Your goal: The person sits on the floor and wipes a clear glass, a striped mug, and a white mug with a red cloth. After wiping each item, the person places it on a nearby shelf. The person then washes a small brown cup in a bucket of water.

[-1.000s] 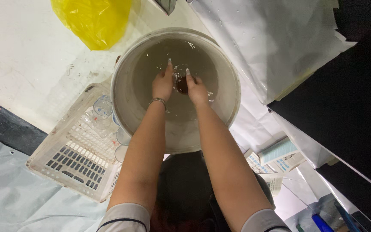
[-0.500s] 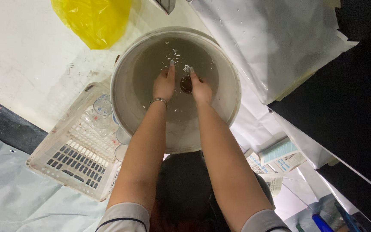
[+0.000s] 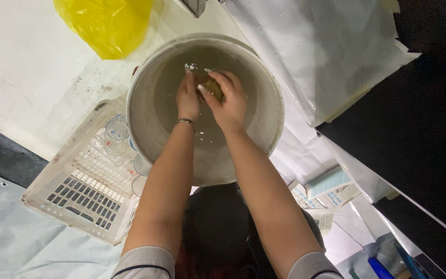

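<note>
Beside the basket [image 3: 78, 191], in the bucket [image 3: 145, 129], both hands' fingers [image 3: 218, 82] clamp a sponge [image 3: 213, 89].

White floor [image 3: 21, 77], grey sheeting [image 3: 6, 243], dark wall [image 3: 429, 155]

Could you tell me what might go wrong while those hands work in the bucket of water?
The small yellowish object gripped by the right hand looks wet and might slip. Water could slop over the bucket rim onto the clear glasses in the white crate beside it.
</note>
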